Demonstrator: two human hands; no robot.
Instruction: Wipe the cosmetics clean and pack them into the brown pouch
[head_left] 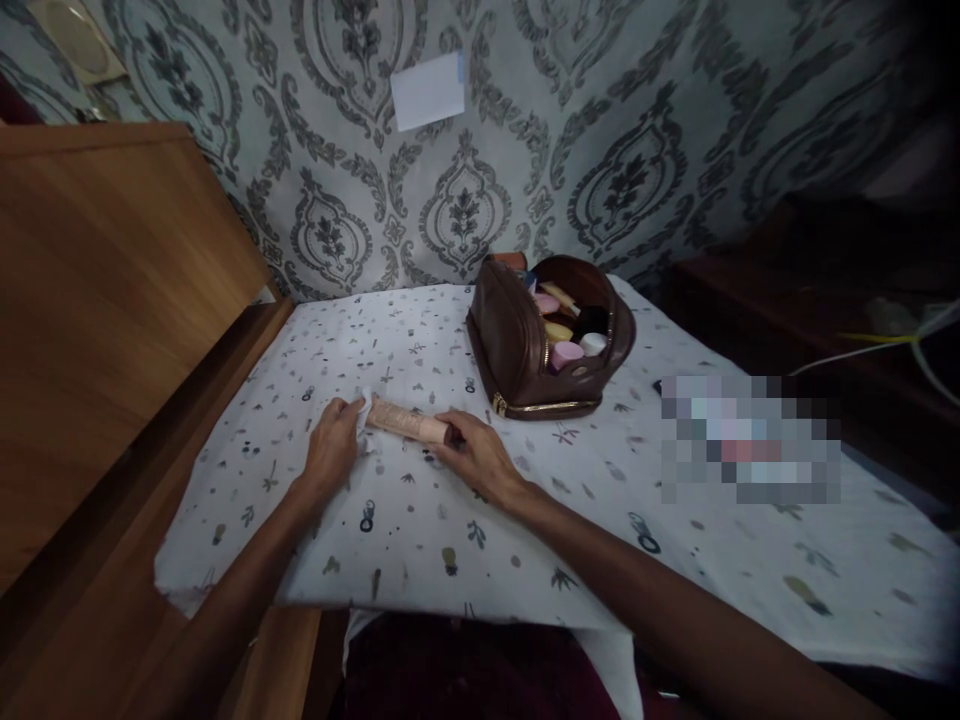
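A beige cosmetic tube (pixel 409 421) with small print and a dark cap end lies across the space between my hands, just over the cloth. My right hand (pixel 480 455) grips it at the dark end, fingers closed round it. My left hand (pixel 334 440) pinches a white tissue (pixel 365 408) at the tube's other end. Behind the right hand stands a brown makeup bag (pixel 510 335), unzipped, with a gold zipper along its front. Inside it are several cosmetics, among them a pink-lidded jar (pixel 568 355) and a white-lidded jar (pixel 593 344).
A white printed cloth (pixel 405 545) covers the table. At the right lies a blurred-out flat object (pixel 750 440). A wooden panel (pixel 112 330) borders the left side, and a patterned wall (pixel 465 210) rises behind. A thin cable (pixel 855 345) runs at far right.
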